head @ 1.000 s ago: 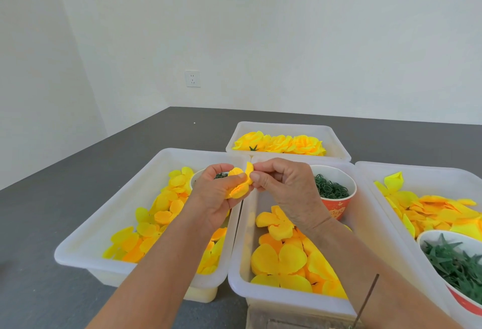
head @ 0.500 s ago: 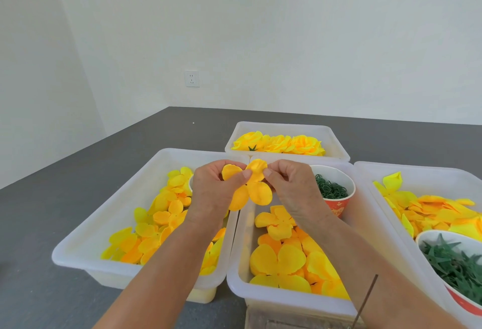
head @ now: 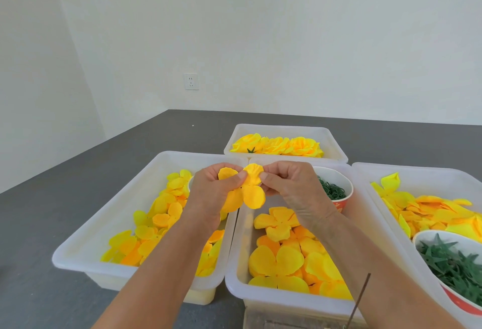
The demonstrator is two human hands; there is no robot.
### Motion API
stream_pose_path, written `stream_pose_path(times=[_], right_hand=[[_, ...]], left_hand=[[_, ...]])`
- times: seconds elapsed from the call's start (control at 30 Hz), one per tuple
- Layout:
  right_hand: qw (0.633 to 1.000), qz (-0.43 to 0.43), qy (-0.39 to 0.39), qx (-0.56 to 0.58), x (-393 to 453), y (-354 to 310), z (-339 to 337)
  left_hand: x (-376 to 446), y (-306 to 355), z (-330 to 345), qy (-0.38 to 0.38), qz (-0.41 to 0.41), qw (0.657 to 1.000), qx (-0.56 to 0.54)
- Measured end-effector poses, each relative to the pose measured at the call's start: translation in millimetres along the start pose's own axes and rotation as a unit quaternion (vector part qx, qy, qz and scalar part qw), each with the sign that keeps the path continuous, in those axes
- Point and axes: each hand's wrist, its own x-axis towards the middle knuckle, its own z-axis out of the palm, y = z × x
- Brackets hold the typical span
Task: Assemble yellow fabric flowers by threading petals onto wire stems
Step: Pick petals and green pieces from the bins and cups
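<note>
A yellow four-lobed fabric petal piece (head: pixel 246 193) is spread flat in the air above the gap between two white bins. My left hand (head: pixel 214 195) pinches its upper left lobe and my right hand (head: pixel 292 185) pinches its upper right lobe, thumbs toward me. A small dark hole shows near the piece's middle. A thin dark wire stem (head: pixel 358 300) stands upright at the bottom of the view, below my right forearm, apart from both hands.
White bins hold loose petals at left (head: pixel 109 224), middle (head: pixel 273 292) and right (head: pixel 417 172). A far bin (head: pixel 284 130) holds finished yellow flowers. A red bowl (head: pixel 341 199) holds green rings; another bowl (head: pixel 453 302) holds green leaf-shaped calyx pieces. Everything rests on a dark grey table.
The petal piece went from bunched between my fingers to spread flat. Both hands drew slightly apart and hold it by its upper lobes.
</note>
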Motion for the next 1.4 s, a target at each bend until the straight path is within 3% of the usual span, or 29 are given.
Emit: stream_pose_path(times=[0.2,0.3,0.6,0.97,1.17,1.3,1.4], right_hand=[[0.998,-0.04,0.032,-0.021,-1.9,1.7,2.0],[0.999,-0.044,0.023,0.017,-1.8,1.0,2.7],[0.992,-0.002,-0.003,0.122,-1.5,-2.1,4.3],[0.996,0.055,-0.075,0.001,-2.3,-1.3,1.1],[0.998,0.024,-0.06,0.019,-5.2,-2.9,1.5],[0.997,0.027,-0.056,0.037,-7.7,-1.6,0.6],[0.988,0.063,-0.064,0.122,-7.7,-0.7,2.3]], left_hand=[[-2.5,-2.1,0.7,0.034,0.142,0.984,0.101],[-3.3,-1.4,2.3,0.044,0.165,0.975,0.143],[-3.4,1.4,-0.1,0.038,0.1,0.994,0.038],[1.6,-0.7,-2.0,0.162,0.125,0.978,0.029],[2.4,0.8,-2.4,0.101,0.025,0.993,-0.054],[2.2,0.6,-1.9,0.067,-0.007,0.997,-0.043],[3.0,2.2,-4.4,0.018,-0.076,0.99,-0.119]])
